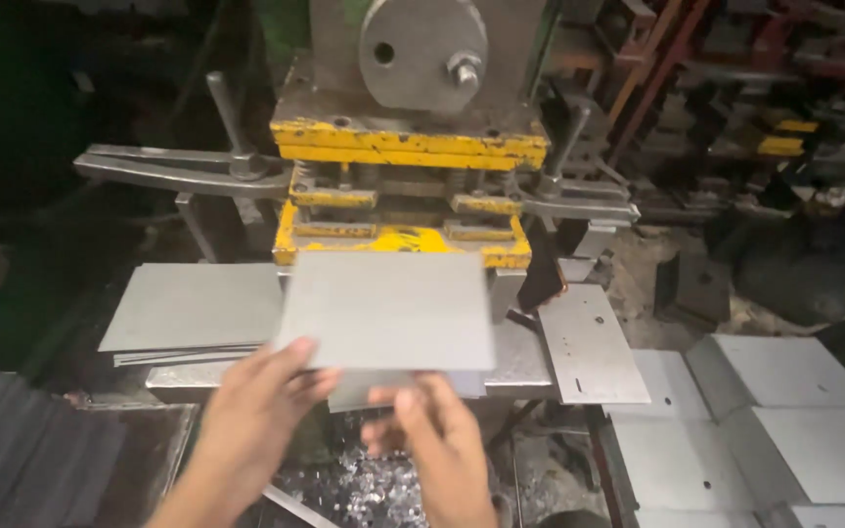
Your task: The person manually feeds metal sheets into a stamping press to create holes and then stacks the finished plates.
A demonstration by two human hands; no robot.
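I hold a flat grey metal sheet point(388, 308) level in front of a yellow press die point(403, 240). My left hand point(256, 406) grips the sheet's near left corner, thumb on top. My right hand point(432, 435) pinches its near edge right of the middle. The sheet's far edge reaches the mouth of the die. Another sheet lies just under it on the press table point(515, 357). Above the die stands the grey press body with a round steel disc point(422, 44).
A stack of blank grey sheets point(193, 308) lies left of the die. A punched sheet point(589, 342) rests to the right, with several more piled at the lower right point(775, 420). Metal scrap point(364, 489) litters the floor below. Long clamp levers point(168, 166) stick out left.
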